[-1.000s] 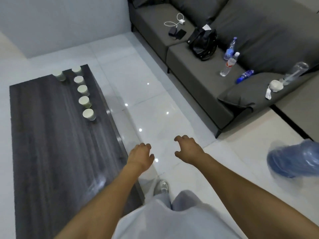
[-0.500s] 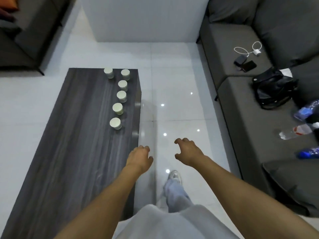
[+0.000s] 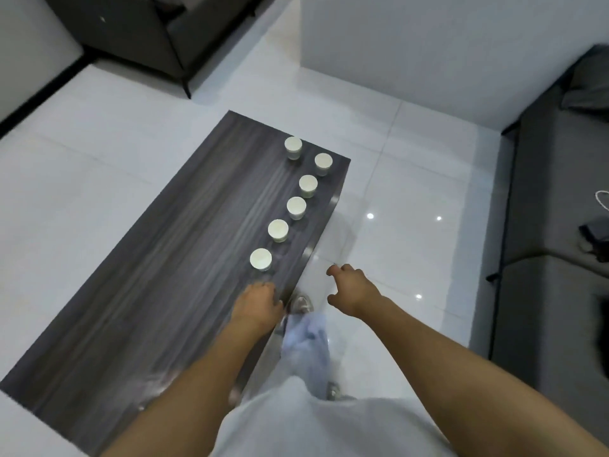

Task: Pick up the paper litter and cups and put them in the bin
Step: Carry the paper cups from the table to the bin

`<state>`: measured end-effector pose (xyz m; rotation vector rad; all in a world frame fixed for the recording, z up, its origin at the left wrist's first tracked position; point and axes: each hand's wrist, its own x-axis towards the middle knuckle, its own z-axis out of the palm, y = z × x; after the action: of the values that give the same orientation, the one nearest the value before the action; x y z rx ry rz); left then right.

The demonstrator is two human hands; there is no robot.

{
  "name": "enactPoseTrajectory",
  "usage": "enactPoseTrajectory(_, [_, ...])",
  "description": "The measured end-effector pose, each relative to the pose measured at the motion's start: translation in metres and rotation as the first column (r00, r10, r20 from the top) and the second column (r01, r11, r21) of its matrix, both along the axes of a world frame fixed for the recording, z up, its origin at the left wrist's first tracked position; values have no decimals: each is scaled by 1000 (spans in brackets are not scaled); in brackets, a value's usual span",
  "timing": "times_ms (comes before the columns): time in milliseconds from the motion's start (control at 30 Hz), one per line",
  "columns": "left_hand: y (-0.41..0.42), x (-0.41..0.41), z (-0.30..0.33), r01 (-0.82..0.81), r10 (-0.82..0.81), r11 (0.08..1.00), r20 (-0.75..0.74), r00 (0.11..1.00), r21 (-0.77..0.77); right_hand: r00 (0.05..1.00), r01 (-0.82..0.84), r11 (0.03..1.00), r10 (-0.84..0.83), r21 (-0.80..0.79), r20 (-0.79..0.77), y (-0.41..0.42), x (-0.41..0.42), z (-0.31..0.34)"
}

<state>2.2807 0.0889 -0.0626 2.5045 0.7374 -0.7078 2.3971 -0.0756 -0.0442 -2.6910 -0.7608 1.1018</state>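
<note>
Centre of frame, paper cups (image 3: 278,229): six stand upright in a loose row along the right side of the dark wood coffee table (image 3: 138,291).
Handling: likely light, thin-walled, easily crushed; pinch gently around the rim or mid-wall.
Left hand (image 3: 255,303): fingers loosely curled, empty, just below the nearest cup (image 3: 260,259).
Right hand (image 3: 351,290): fingers spread, empty, over the floor.
Bin: not visible.

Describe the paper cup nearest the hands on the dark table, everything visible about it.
The nearest cup is small, pale and cream-white, and looks like paper. It stands upright with its round mouth up; whether anything is inside cannot be told. It sits on the dark wood-grain table near the table's right edge, at the near end of a row of five cups, with a sixth off to the far left. Nothing touches it: the left hand hovers just short of it, open and empty.
</note>
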Motion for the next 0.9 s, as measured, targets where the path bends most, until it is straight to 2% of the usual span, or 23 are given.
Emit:
enactPoseTrajectory(233, [64, 84, -17, -139, 139, 990, 0, 990, -18, 995, -103, 994, 102, -39, -14, 79, 100, -22])
enactPoseTrajectory(633, [115, 118, -67, -388, 378, 921, -155, 913, -42, 931, -344, 936, 328, -80, -160, 178, 165, -86])
enactPoseTrajectory(833, [121, 144, -123, -483, 478, 872, -74, 875, -74, 870, -490, 870, 484, -56, -95, 218, 181, -143])
enactPoseTrajectory(900, [119, 149, -147, -492, 485, 868, -104, 868, -64, 847, -531, 846, 528, -49, -58, 230, 182, -167])
